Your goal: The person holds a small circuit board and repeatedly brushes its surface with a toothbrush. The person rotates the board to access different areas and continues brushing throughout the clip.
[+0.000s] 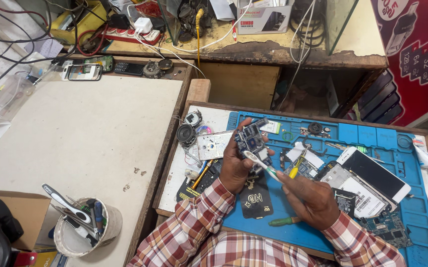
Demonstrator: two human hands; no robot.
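My left hand [235,165] holds a small blue circuit board [252,140] upright above the blue work mat [323,232]. My right hand [312,198] grips a white toothbrush [262,164], and its head rests against the lower edge of the board. Both sleeves are red and white plaid. Under the hands lie a black battery [256,200], a green-handled screwdriver [284,221] and a yellow-handled tool [297,167].
A white phone [375,173] and an opened phone body [357,193] lie right of my hands, with another circuit board [387,228] below. A speaker [186,133] sits at the mat's left. A tub of tools [83,225] stands on the beige table [75,138].
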